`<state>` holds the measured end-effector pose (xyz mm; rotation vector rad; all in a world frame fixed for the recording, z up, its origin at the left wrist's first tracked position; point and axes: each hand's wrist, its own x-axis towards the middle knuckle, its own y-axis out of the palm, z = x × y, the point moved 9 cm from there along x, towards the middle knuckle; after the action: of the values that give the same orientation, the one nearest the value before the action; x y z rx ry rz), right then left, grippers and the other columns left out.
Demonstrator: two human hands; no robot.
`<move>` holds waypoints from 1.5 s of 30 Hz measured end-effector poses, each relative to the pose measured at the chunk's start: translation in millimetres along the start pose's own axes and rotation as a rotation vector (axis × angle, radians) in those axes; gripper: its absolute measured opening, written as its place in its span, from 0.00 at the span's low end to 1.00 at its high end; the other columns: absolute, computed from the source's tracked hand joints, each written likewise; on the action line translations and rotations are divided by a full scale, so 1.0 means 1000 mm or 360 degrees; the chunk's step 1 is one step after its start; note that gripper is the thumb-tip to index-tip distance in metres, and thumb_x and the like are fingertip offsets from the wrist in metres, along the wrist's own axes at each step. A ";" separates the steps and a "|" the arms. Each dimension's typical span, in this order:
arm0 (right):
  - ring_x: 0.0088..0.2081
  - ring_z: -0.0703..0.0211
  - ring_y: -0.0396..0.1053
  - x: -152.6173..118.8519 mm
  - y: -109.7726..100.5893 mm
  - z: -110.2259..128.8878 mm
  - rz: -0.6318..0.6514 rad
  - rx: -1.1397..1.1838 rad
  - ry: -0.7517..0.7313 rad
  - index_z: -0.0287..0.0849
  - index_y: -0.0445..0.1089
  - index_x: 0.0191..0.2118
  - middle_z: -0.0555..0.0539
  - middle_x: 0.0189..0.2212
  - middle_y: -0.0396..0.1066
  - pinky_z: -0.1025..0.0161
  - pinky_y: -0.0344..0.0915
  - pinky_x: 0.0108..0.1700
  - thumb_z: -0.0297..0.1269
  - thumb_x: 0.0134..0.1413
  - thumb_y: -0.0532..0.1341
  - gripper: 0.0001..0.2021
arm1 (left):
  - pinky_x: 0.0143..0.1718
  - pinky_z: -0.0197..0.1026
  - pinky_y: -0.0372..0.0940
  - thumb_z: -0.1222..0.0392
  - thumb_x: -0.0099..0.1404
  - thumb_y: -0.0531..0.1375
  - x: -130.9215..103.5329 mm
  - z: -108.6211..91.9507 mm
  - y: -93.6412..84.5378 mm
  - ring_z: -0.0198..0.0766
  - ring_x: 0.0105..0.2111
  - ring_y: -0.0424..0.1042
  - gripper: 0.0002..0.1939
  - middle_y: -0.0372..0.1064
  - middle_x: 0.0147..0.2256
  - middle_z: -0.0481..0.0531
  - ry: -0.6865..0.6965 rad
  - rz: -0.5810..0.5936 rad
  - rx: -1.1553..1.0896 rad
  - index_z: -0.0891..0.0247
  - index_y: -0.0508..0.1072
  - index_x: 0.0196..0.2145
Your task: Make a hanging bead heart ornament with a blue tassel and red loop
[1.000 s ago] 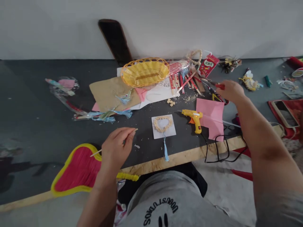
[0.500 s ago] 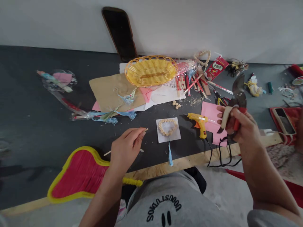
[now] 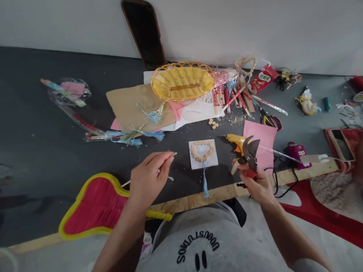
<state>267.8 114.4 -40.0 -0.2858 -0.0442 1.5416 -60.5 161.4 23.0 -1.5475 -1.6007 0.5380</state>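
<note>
My left hand (image 3: 151, 176) pinches a thin wooden stick (image 3: 126, 184), whose short end pokes out past the fingertips above the dark table. In my right hand (image 3: 255, 182) is a pair of pruning shears (image 3: 249, 153), dark blades pointing up and away, with one red and one pale handle. The shears partly cover the yellow glue gun (image 3: 235, 139). Between my hands a heart-shaped ring of pale beads (image 3: 195, 151) lies on a white square card (image 3: 193, 164). A blue tassel (image 3: 205, 185) hangs from the heart toward the table's front edge.
A yellow basket (image 3: 183, 84) rests on papers, with wrapped sticks to its right. Scissors (image 3: 272, 121) and pink paper (image 3: 262, 132) lie at the right. A red-and-yellow heart-shaped piece (image 3: 95, 207) overlaps the front edge at left. A phone (image 3: 144, 34) leans on the wall.
My right hand has moved left and toward me with the shears, uncovering the scissors and a purple box. My left hand has hardly moved, still pinching the stick.
</note>
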 end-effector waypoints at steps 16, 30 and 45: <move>0.55 0.49 0.70 -0.006 0.019 0.009 0.0107 0.0405 -0.0134 0.49 0.72 0.39 0.46 0.55 0.70 0.45 0.68 0.57 0.34 0.56 0.66 0.05 | 0.39 0.34 0.67 0.59 0.72 0.56 -0.007 -0.014 0.004 0.35 0.38 0.78 0.11 0.79 0.39 0.49 -0.0059 0.0064 -0.0077 0.61 0.78 0.44; 0.69 0.46 0.50 -0.011 0.048 0.055 0.0444 -0.0851 -0.0614 0.44 0.73 0.51 0.41 0.68 0.54 0.42 0.55 0.67 0.22 0.56 0.54 0.20 | 0.27 0.33 0.65 0.51 0.68 0.58 -0.012 -0.011 0.024 0.31 0.24 0.68 0.15 0.76 0.30 0.49 -0.0564 0.0211 -0.0907 0.63 0.77 0.43; 0.65 0.41 0.52 -0.026 0.099 0.062 0.0629 -0.1238 -0.0624 0.40 0.68 0.40 0.36 0.69 0.51 0.39 0.62 0.60 0.22 0.53 0.55 0.11 | 0.22 0.32 0.55 0.51 0.64 0.60 -0.023 -0.032 0.030 0.30 0.21 0.61 0.13 0.65 0.21 0.45 -0.0606 0.0283 -0.1020 0.65 0.76 0.35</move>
<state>157.2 98.6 3.5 -0.6252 -0.9581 1.9032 -19.2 136.7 11.9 -2.1733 -2.0677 0.4547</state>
